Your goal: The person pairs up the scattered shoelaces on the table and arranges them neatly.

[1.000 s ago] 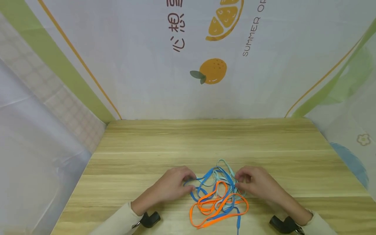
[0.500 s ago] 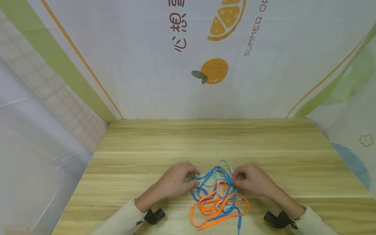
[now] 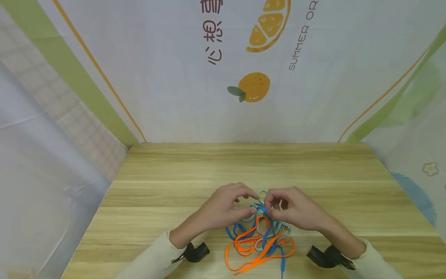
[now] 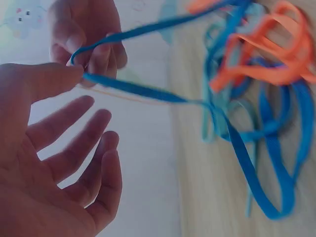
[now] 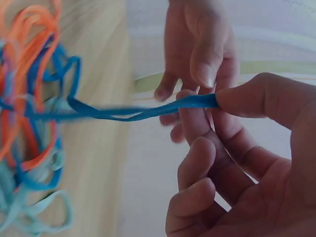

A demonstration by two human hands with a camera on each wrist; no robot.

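A tangle of flat shoelaces lies on the table in the head view. A blue shoelace (image 3: 283, 257), an orange shoelace (image 3: 230, 260) and a pale green shoelace (image 3: 283, 228) are looped over one another. My right hand (image 3: 300, 211) pinches a fold of the blue shoelace (image 5: 192, 101) between thumb and index finger, raised above the pile. Facing it from the left, my left hand (image 3: 223, 205) has its fingers spread. In the left wrist view its thumb tip lies close to the blue shoelace (image 4: 133, 89); whether it touches I cannot tell.
The wooden table (image 3: 167, 166) runs back to a white cloth (image 3: 174, 97) printed with oranges. Cloth also hangs at both sides. A black camera mount sits on the left wrist (image 3: 196, 252) and another on the right wrist (image 3: 324, 256).
My left hand has moved right, from the tangle's left edge to near the right hand. My right hand has shifted slightly left and now holds up the blue shoelace.
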